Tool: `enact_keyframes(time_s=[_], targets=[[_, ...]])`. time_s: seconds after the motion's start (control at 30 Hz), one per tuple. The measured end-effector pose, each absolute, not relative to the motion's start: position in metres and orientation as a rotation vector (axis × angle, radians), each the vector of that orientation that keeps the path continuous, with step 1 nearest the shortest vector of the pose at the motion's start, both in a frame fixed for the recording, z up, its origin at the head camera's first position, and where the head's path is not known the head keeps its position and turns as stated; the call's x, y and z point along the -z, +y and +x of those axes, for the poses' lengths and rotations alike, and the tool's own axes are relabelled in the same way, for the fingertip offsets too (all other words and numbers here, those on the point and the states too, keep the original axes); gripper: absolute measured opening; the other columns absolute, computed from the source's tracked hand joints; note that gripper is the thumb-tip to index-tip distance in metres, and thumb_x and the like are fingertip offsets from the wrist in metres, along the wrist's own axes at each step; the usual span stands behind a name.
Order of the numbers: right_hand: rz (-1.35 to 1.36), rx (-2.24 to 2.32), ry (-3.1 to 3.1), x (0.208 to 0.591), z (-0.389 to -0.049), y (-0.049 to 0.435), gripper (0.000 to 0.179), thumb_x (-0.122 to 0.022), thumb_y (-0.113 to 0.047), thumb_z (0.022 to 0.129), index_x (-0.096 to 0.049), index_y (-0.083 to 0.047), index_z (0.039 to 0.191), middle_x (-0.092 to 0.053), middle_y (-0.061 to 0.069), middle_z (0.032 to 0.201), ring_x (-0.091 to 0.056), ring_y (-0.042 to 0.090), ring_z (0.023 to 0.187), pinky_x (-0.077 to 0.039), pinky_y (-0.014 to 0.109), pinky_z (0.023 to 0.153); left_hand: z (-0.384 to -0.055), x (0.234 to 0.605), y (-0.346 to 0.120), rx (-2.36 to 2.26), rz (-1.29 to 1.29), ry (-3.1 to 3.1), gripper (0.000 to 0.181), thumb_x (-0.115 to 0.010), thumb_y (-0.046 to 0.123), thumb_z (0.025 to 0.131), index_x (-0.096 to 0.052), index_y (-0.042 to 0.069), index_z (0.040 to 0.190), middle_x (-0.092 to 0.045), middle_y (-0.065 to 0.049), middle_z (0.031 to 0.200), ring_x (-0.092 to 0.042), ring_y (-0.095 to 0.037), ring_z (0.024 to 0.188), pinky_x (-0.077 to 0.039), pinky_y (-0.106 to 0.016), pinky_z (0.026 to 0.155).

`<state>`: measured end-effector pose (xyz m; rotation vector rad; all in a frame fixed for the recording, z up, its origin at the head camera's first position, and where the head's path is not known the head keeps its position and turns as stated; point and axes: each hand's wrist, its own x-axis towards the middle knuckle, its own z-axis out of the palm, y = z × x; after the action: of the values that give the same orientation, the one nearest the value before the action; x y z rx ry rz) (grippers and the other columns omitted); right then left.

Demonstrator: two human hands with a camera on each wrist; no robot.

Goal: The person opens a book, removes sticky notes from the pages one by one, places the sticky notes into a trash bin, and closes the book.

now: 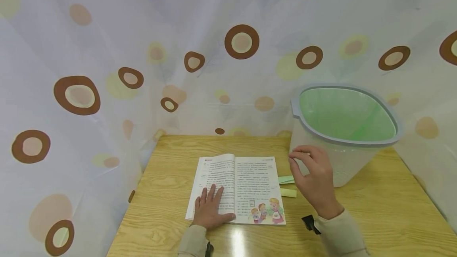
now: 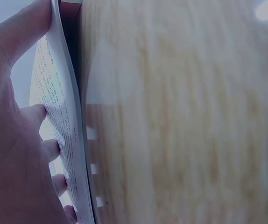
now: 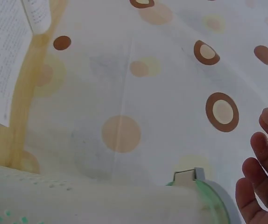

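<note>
Book [image 1: 255, 181] lies open on the bench [image 1: 153, 201], a children's picture low on its right-hand page. My left hand [image 1: 208, 211] rests across the book's left page, fingers spread, thumb toward the fold. My right hand [image 1: 315, 177] is raised to the book's right, fingers loosely bent, gripping nothing I can see. Green slip [image 1: 285, 179] and yellow slip [image 1: 288, 192] at the book's right edge; basket [image 1: 342, 160] farther right. Spotted sheet [image 1: 210, 7] behind the book.
</note>
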<state>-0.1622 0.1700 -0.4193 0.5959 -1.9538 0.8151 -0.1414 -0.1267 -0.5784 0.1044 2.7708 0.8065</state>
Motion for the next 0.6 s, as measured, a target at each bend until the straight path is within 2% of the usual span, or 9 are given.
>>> enact_keyframes(time_s=[0.17, 0.37, 0.47, 0.6], targets=[[0.544, -0.848, -2.032, 0.443, -0.162, 0.171, 0.014, -0.073, 0.007, 0.075, -0.073, 0.002, 0.088, -0.067, 0.019, 0.095, -0.057, 0.037, 0.092, -0.042, 0.040, 0.083, -0.143, 0.581, -0.127, -0.805, 0.101, 2.782, 0.104, -0.072, 0.065, 0.074, -0.031, 0.018, 0.156, -0.017, -0.012, 0.168, -0.009, -0.044, 0.154, -0.010, -0.066, 0.122], [0.471, -0.841, -2.172, 0.478, -0.159, 0.168, 0.017, -0.077, 0.007, 0.072, -0.074, -0.002, 0.087, -0.068, 0.015, 0.096, -0.056, 0.032, 0.090, -0.040, 0.034, 0.078, -0.143, 0.582, -0.127, -0.792, 0.105, 2.793, 0.105, -0.074, 0.065, 0.072, -0.032, 0.017, 0.156, -0.019, -0.013, 0.167, -0.011, -0.045, 0.153, -0.012, -0.067, 0.121], [0.406, -0.850, -2.251, 0.493, -0.158, 0.165, 0.015, -0.078, 0.006, 0.073, -0.074, -0.003, 0.084, -0.069, 0.015, 0.095, -0.055, 0.033, 0.089, -0.040, 0.037, 0.078, -0.141, 0.582, -0.128, -0.795, 0.111, 2.792, 0.105, -0.073, 0.066, 0.073, -0.032, 0.017, 0.156, -0.018, -0.013, 0.167, -0.011, -0.045, 0.154, -0.012, -0.066, 0.121], [0.307, -0.849, -2.394, 0.508, -0.157, 0.161, 0.011, -0.078, 0.001, 0.076, -0.074, -0.004, 0.085, -0.070, 0.015, 0.095, -0.056, 0.036, 0.093, -0.044, 0.046, 0.082, -0.140, 0.582, -0.128, -0.819, 0.115, 2.779, 0.104, -0.073, 0.065, 0.073, -0.031, 0.017, 0.156, -0.018, -0.013, 0.167, -0.009, -0.045, 0.154, -0.011, -0.067, 0.122]])
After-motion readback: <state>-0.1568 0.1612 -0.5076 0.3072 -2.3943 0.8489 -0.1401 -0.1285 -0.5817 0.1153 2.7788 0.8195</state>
